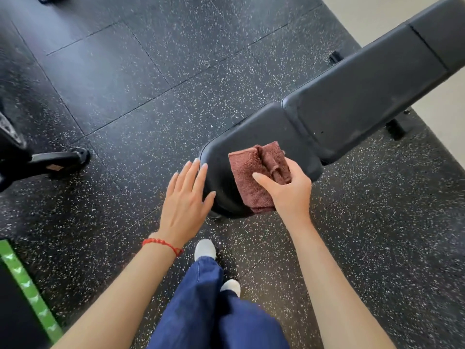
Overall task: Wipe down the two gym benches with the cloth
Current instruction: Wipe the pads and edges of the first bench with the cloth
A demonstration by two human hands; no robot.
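Observation:
A black padded gym bench [357,107] runs from the middle of the view to the upper right, its seat pad nearest me. A folded brown cloth [251,172] lies on the near end of the seat pad. My right hand [289,190] grips the cloth's right side and presses it on the pad. My left hand [186,197] rests flat with fingers spread against the seat pad's left edge and holds nothing. A second bench is not clearly in view.
The floor is black speckled rubber tile [120,79]. A black machine foot [57,159] sticks out at the left edge. A green-striped mat edge [27,285] lies at the bottom left. My legs and white shoes [205,249] stand just short of the bench.

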